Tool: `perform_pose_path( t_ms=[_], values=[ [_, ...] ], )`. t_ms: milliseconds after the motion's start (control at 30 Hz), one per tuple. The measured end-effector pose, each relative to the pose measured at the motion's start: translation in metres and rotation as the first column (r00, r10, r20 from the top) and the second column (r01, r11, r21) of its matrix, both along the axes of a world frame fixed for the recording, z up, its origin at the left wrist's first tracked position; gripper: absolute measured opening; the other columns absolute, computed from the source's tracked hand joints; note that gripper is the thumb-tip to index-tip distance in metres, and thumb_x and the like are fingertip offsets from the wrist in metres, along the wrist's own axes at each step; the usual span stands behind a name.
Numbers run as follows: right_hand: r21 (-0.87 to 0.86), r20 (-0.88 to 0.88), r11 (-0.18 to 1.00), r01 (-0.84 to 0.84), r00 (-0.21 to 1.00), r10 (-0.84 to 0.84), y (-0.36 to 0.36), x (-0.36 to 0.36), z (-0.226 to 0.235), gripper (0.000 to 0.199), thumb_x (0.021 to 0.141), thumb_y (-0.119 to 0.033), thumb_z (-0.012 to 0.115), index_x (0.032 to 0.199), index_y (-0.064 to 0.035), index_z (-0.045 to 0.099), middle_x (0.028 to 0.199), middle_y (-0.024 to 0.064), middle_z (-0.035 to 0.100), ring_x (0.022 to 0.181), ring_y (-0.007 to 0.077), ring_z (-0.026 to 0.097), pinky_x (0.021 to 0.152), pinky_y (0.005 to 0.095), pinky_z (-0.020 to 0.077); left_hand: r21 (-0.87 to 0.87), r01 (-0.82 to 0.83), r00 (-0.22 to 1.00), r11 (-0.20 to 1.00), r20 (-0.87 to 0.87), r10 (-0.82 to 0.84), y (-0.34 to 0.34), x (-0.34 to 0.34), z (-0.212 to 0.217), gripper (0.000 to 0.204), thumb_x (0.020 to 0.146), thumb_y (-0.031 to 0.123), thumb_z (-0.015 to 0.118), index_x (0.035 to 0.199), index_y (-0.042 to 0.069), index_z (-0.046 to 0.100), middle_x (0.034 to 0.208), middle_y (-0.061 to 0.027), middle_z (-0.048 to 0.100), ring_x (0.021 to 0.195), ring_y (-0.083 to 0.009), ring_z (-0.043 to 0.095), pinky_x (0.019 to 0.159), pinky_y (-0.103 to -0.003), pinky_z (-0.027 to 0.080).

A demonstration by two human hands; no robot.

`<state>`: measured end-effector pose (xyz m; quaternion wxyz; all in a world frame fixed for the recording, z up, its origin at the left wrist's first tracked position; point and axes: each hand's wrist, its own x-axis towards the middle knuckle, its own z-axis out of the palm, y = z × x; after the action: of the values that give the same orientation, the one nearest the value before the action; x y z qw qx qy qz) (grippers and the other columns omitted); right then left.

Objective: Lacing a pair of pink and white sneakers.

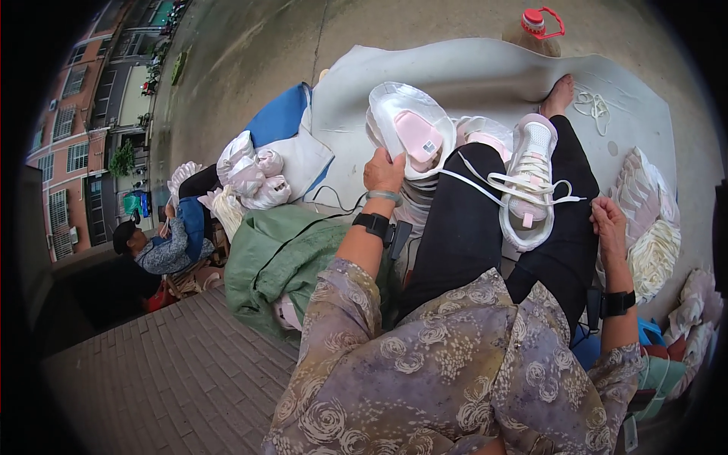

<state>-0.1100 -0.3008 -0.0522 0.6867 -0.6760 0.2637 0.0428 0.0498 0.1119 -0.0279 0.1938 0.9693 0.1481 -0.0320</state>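
Note:
A white and pink sneaker [529,178] rests on my black-trousered legs, toe pointing away, with its cream shoelace [523,184] threaded and loosely looped over the tongue. To the right of the sneaker, my right hand [609,226] pinches beside the dark tip of one lace end. My left hand [384,171] is closed at the near left rim of a stack of white shoe uppers [406,97] with a pink insole [418,136] on top. What its fingers hold is hidden. A length of lace runs from the sneaker leftward to that stack.
A pale sheet [341,98] covers the ground ahead. More uppers are piled at right [644,197] and left [250,171]. Green cloth [280,250] lies left. A red-capped jug [535,34] stands beyond. Loose laces [594,108] lie far right. Another person [171,243] sits far left.

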Motion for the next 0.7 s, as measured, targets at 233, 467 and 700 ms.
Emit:
perform_pose_path(
  t_ms=[233,467,700],
  values=[
    [-0.008,0.003,1.000,0.001,1.000,-0.001,-0.002,-0.002,-0.007,0.008,0.083,-0.014,0.056,0.087,-0.0064,0.058,0.062,-0.0036,0.049,0.047,0.0007,0.036,0.042,0.0145,0.0267,0.052,0.009,1.000,0.999,-0.023,-0.007,0.008,0.003,-0.010,0.035,0.071,0.038,0.061,0.077,0.004,0.060,0.077,-0.0153,0.060,0.076,-0.0345,0.057,0.066,-0.041,0.045],
    [-0.020,-0.007,1.000,-0.015,1.000,0.015,-0.004,-0.008,-0.012,0.010,0.087,-0.016,0.053,0.091,-0.0088,0.057,0.065,-0.0070,0.046,0.051,-0.0005,0.034,0.045,0.0137,0.0239,0.336,0.098,0.928,0.937,0.309,-0.208,0.015,-0.008,-0.011,0.027,0.077,0.032,0.055,0.070,0.008,0.064,0.069,-0.0138,0.061,0.065,-0.0345,0.057,0.062,-0.043,0.042],
    [-0.024,0.002,1.000,-0.012,1.000,0.012,-0.001,-0.008,-0.014,0.011,0.087,-0.017,0.053,0.093,-0.0091,0.058,0.066,-0.0072,0.046,0.052,-0.0005,0.034,0.046,0.0135,0.0240,0.533,0.484,0.864,0.694,-0.168,-0.474,0.003,0.013,0.033,0.029,0.079,0.027,0.050,0.061,0.008,0.063,0.063,-0.0113,0.061,0.060,-0.0306,0.059,0.057,-0.042,0.043]
  ],
)
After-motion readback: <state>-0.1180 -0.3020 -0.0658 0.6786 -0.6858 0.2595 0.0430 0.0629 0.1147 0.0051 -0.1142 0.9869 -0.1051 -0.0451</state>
